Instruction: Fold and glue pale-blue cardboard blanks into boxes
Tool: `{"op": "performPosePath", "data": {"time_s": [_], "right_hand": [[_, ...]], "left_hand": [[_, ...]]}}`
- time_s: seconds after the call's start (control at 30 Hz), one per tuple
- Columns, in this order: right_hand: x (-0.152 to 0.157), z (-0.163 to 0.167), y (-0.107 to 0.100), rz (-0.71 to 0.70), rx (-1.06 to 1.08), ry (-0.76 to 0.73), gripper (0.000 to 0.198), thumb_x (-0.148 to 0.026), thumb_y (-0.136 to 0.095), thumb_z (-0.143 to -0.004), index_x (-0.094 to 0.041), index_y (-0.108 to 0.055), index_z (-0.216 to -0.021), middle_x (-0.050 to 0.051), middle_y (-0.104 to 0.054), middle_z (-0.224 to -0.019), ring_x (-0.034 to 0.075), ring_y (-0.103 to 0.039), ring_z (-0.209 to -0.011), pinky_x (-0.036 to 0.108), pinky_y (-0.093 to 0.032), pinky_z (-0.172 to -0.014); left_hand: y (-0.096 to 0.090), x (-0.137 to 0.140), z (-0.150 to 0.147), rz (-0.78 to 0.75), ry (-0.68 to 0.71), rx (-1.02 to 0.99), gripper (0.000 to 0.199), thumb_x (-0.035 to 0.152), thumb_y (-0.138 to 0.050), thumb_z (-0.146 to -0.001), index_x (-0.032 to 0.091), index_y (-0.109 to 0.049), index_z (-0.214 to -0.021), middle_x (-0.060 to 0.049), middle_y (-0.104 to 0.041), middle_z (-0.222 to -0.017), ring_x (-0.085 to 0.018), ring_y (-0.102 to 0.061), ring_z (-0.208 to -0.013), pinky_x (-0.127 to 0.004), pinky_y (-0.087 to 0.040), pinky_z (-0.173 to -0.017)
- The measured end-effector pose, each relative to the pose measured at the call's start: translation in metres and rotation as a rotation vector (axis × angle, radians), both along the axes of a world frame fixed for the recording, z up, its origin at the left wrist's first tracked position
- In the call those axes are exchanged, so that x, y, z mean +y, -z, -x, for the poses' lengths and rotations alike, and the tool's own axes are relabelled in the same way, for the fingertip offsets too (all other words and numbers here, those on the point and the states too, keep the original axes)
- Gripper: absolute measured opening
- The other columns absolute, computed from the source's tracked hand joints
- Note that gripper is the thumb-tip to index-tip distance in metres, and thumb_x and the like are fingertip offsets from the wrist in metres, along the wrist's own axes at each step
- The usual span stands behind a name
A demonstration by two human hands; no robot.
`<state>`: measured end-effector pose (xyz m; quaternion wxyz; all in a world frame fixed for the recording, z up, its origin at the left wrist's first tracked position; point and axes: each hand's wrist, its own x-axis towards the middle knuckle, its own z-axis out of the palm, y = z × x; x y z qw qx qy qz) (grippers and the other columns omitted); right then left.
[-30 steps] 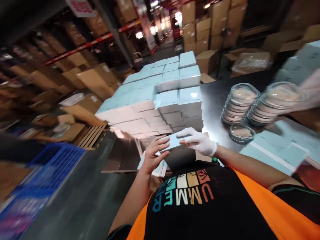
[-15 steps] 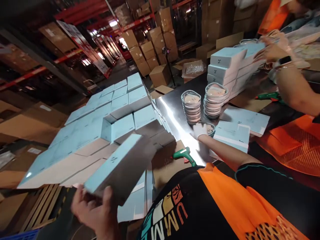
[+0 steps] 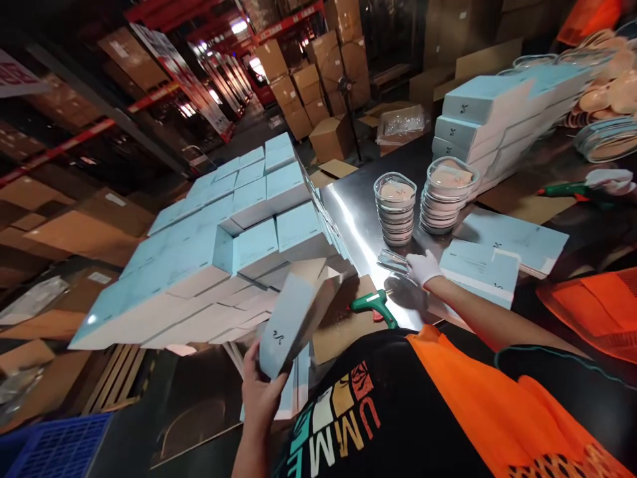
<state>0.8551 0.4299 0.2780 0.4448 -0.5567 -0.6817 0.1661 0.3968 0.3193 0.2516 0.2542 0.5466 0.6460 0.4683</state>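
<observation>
While the bare left hand grips the lower end of a pale blue carton, fingers wrapped round its narrow side so that the open flap end tilts up and away from the body, the box hangs just in front of the big stack of matching blue cartons piled on a wooden pallet, apparently kept clear of them so it can be turned freely. The carton looks like smooth matte card, long and flat, with a small dark logo near the hand. The white-gloved right hand lies further out on the shiny steel table, fingers closed on a clear shallow plastic dish that sits low beside two stacks of round lidded dishes with beige contents. A green glue gun rests on a cardboard sheet at the table edge, between the two hands. Flat blue cartons lie just right of the glove.
</observation>
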Motion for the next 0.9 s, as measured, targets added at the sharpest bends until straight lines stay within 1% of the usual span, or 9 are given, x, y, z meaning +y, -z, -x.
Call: {"op": "performPosePath", "data": {"time_s": [0.07,0.17,0.3,0.43,0.5,0.6,0.73,0.8,0.9], "right_hand": [[-0.001,-0.007,-0.003,0.04,-0.073,0.018,0.03,-0.045,-0.069,-0.103,-0.016,-0.073,-0.099,0.007,-0.074,-0.1,0.023,-0.07,-0.099,0.049,-0.058,-0.101],[-0.017,-0.017,-0.032,0.041,-0.181,-0.054,0.033,-0.042,-0.068,-0.097,-0.023,-0.064,-0.07,0.006,-0.066,-0.072,0.026,-0.063,-0.084,0.053,-0.05,-0.104],[-0.055,-0.012,-0.093,-0.019,-0.306,-0.31,0.022,-0.037,-0.065,-0.094,-0.027,-0.074,-0.076,0.003,-0.069,-0.073,0.021,-0.059,-0.071,0.046,-0.049,-0.1],[-0.072,0.038,-0.126,-0.124,-0.355,-0.445,0.026,-0.037,-0.06,-0.098,-0.027,-0.079,-0.083,0.005,-0.071,-0.076,0.022,-0.063,-0.073,0.039,-0.054,-0.081],[-0.069,0.068,-0.131,-0.186,-0.28,-0.454,0.033,-0.041,-0.054,-0.103,-0.025,-0.081,-0.093,0.008,-0.077,-0.088,0.024,-0.07,-0.084,0.04,-0.057,-0.083],[-0.07,0.089,-0.137,-0.294,-0.027,-0.397,0.042,-0.05,-0.046,-0.111,-0.025,-0.08,-0.119,0.01,-0.079,-0.123,0.024,-0.074,-0.114,0.043,-0.059,-0.105],[-0.091,0.081,-0.137,-0.334,-0.003,-0.33,0.072,-0.066,-0.071,-0.097,-0.025,-0.061,-0.155,0.015,-0.056,-0.163,0.033,-0.047,-0.157,0.054,-0.038,-0.131],[-0.101,0.079,-0.128,-0.281,-0.063,-0.369,0.073,-0.062,-0.077,-0.094,-0.026,-0.062,-0.155,0.017,-0.054,-0.163,0.035,-0.046,-0.157,0.056,-0.04,-0.129],[-0.107,0.082,-0.116,-0.278,0.011,-0.309,0.048,-0.054,-0.072,-0.099,-0.028,-0.073,-0.139,0.016,-0.063,-0.148,0.031,-0.06,-0.141,0.052,-0.048,-0.122]], "left_hand": [[0.005,0.003,-0.002,-0.08,0.102,0.072,0.075,0.034,-0.088,-0.071,0.026,-0.06,-0.141,-0.015,-0.057,-0.159,-0.04,-0.051,-0.153,-0.056,-0.037,-0.131],[0.013,0.01,-0.004,-0.133,0.179,0.076,0.07,0.035,-0.086,-0.078,0.027,-0.06,-0.143,-0.017,-0.048,-0.168,-0.04,-0.044,-0.16,-0.058,-0.032,-0.133],[0.027,0.019,-0.006,-0.096,0.262,-0.045,0.071,0.04,-0.089,-0.08,0.027,-0.059,-0.143,-0.017,-0.04,-0.173,-0.04,-0.036,-0.164,-0.056,-0.033,-0.133],[0.046,0.025,-0.022,-0.037,0.468,-0.179,0.074,0.041,-0.091,-0.078,0.028,-0.057,-0.143,-0.016,-0.039,-0.174,-0.037,-0.035,-0.165,-0.054,-0.029,-0.135],[0.056,0.028,-0.036,0.018,0.51,-0.29,0.081,0.042,-0.092,-0.074,0.027,-0.055,-0.145,-0.018,-0.045,-0.17,-0.038,-0.042,-0.161,-0.054,-0.033,-0.132],[0.067,0.032,-0.052,0.112,0.487,-0.465,0.092,0.046,-0.094,-0.064,0.025,-0.052,-0.144,-0.018,-0.059,-0.154,-0.038,-0.059,-0.145,-0.049,-0.048,-0.121],[0.073,0.037,-0.058,0.178,0.481,-0.569,0.101,0.047,-0.096,-0.056,0.027,-0.052,-0.144,-0.012,-0.069,-0.133,-0.032,-0.072,-0.118,-0.041,-0.057,-0.103],[0.073,0.038,-0.058,0.19,0.504,-0.596,0.101,0.045,-0.096,-0.055,0.028,-0.052,-0.144,-0.01,-0.071,-0.128,-0.03,-0.074,-0.111,-0.039,-0.058,-0.098],[0.074,0.039,-0.057,0.203,0.567,-0.591,0.099,0.046,-0.095,-0.058,0.028,-0.053,-0.145,-0.01,-0.071,-0.127,-0.028,-0.075,-0.107,-0.039,-0.059,-0.096]]}}
